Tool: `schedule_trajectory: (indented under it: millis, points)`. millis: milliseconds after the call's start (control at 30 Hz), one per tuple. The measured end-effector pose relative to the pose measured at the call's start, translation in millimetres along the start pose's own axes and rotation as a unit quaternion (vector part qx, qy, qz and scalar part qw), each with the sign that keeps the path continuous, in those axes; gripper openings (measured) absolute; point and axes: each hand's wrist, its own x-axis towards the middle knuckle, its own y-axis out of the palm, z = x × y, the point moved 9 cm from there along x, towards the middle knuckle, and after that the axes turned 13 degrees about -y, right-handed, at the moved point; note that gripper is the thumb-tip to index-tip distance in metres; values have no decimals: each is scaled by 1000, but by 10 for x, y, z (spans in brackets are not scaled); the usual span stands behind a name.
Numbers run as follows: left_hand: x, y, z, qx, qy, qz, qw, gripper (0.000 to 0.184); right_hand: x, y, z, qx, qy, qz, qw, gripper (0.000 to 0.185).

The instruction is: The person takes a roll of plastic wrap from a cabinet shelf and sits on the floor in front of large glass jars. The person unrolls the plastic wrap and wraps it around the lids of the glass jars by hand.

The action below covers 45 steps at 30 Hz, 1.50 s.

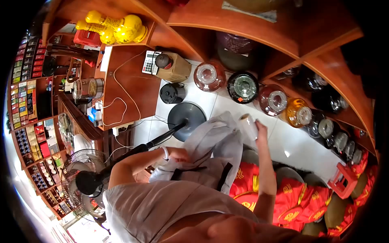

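a white roll with a brown core (pixel 248 126) is in the right hand (pixel 261 131), whose fingers are closed around its side, over the white tiled floor (pixel 265 143) and just beside the grey trousers (pixel 216 139). the left hand (pixel 177 155), fingers curled, is at the trousers; whether it grips anything, i cannot tell. farther out are a row of lidded glass jars (pixel 272 100), the fan's round black base (pixel 187 117), and red cloths with yellow markings (pixel 289 200).
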Motion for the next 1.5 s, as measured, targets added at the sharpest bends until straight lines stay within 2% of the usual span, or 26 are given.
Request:
schedule_trajectory:
  millis: [33, 67, 100, 133, 167, 200, 233, 267, 333, 400, 433, 500, 533, 567, 667, 767, 900, 1033, 1167, 1233, 1267, 1333, 1500]
  points:
    - [12, -336, -37, -91, -100, -34, 990, 12, 184, 90, 127, -9, -1, 13, 1000, 23]
    - [126, -679, -91, -129, -62, -30, 989, 19, 382, 156, 167, 6, -1, 38, 999, 23]
    - [243, -1009, -103, -166, -24, -27, 985, 34, 521, 244, 293, 33, -50, 28, 998, 23]
    - [436, -1565, 31, -174, 29, -178, 968, 31, 676, 298, 348, 55, -85, -3, 995, 27]
    - [554, -2074, 222, -175, 80, -324, 926, 29, 795, 346, 372, 57, -93, -11, 994, 27]
    - [633, -2494, 353, -51, 63, -451, 889, 38, 935, 392, 346, 59, -101, 7, 993, 26]
    - [645, -2849, 395, 76, 42, -562, 823, 48, 1094, 420, 291, 62, -109, 26, 992, 26]
    - [731, -3081, 461, 157, 0, -579, 800, 57, 1232, 417, 206, 68, -112, 31, 991, 25]
    - [951, -3496, 559, 276, -96, -597, 747, 75, 1404, 456, 116, 61, -111, 46, 991, 25]
    - [1259, -3937, 754, 345, -182, -572, 722, 93, 1581, 409, -41, 57, -118, 60, 990, 25]
    - [1381, -4136, 769, 346, -183, -575, 718, 93, 1659, 402, -110, 51, -124, 71, 988, 25]
    - [1621, -4392, 767, 455, -256, -570, 634, 96, 1761, 360, -244, 78, -119, 82, 986, 23]
    - [1788, -4482, 777, 521, -281, -546, 593, 79, 1798, 343, -303, 88, -128, 83, 984, 23]
    - [1876, -4555, 793, 523, -279, -549, 590, 79, 1812, 336, -320, 100, -136, 83, 982, 23]
    - [2209, -4892, 1095, 569, -374, -524, 511, 41, 1863, 304, -394, 124, -166, 26, 978, 15]
    - [2267, -4996, 1207, 565, -362, -553, 494, 42, 1907, 277, -435, 112, -195, 20, 974, 14]
    - [2242, -5004, 1257, 552, -370, -556, 499, 42, 1803, 363, -505, 109, -159, 16, 981, 19]
    - [2156, -5040, 1406, 554, -368, -563, 491, 43, 1685, 281, -440, 100, -177, 27, 979, 22]
    - [1957, -5187, 1651, 530, -380, -561, 510, 44, 1737, 85, -608, 123, -173, 47, 976, 25]
    - [1861, -5248, 1754, 529, -395, -563, 497, 44, 1732, -71, -677, 114, -197, -41, 973, 36]
    - [1834, -5264, 1799, 532, -395, -568, 488, 44, 1731, -68, -695, 113, -195, -42, 973, 36]
    - [1838, -5307, 1852, 525, -385, -574, 496, 43, 1724, 38, -715, 96, -180, 14, 979, 36]
    - [1943, -5410, 1873, 525, -357, -624, 456, 41, 1660, 133, -614, 92, -214, 28, 972, 35]
